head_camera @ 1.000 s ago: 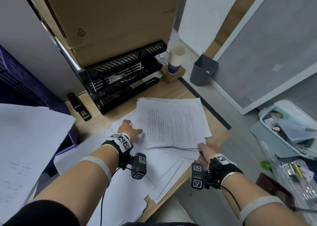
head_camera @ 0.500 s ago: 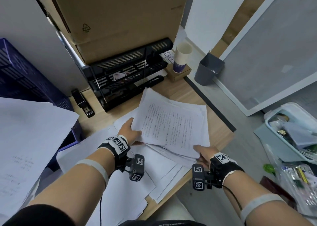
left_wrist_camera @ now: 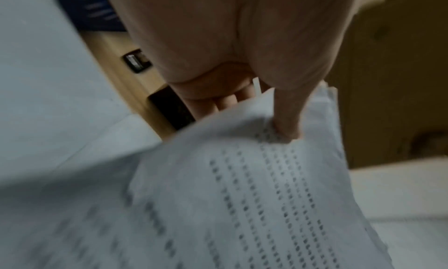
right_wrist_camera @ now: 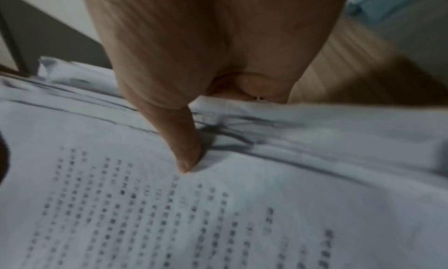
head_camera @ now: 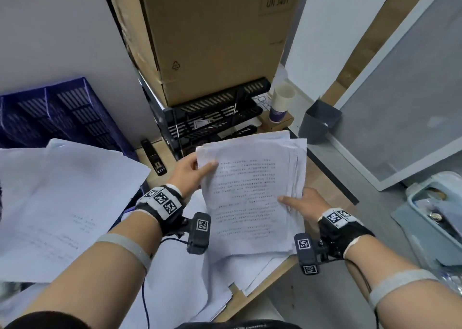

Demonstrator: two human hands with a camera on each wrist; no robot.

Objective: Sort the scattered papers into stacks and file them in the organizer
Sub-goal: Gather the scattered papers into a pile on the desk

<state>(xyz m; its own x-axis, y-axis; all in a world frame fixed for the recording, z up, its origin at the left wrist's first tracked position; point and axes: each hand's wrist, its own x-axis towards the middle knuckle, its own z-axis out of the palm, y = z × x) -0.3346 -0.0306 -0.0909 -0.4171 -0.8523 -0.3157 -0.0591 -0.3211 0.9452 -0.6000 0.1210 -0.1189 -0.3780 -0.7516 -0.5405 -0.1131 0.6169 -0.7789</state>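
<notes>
1. A sheaf of printed papers (head_camera: 250,193) is held up above the desk (head_camera: 322,176) in the middle of the head view, its top sheet covered in rows of small dark print that is too small to read.
2. The sheaf holds many white sheets; their edges are fanned and uneven along the 3 o'clock side and at the 12 o'clock end.
3. The left hand (head_camera: 187,170) pinches the sheaf at its 10 o'clock corner, thumb on top of the printed face and the fingers (left_wrist_camera: 225,102) underneath.
4. The right hand (head_camera: 303,205) pinches the 3 o'clock edge lower down, thumb pressed on the top sheet and the other fingers hidden under the stack.
5. More loose white sheets (head_camera: 252,271) lie spread on the desk beneath the sheaf, some overhanging the desk edge at 6 o'clock.
6. A black tiered paper organizer (head_camera: 212,118) stands at 12 o'clock from the sheaf, under a tall cardboard box (head_camera: 212,41).
7. A black stapler (head_camera: 153,157) lies on the desk at 10 o'clock from the left hand.
8. A paper cup (head_camera: 281,103) stands just beside the organizer at its 3 o'clock side.
9. A blue plastic tray (head_camera: 62,113) sits at 9 o'clock, partly covered by large white sheets (head_camera: 62,203).
</notes>
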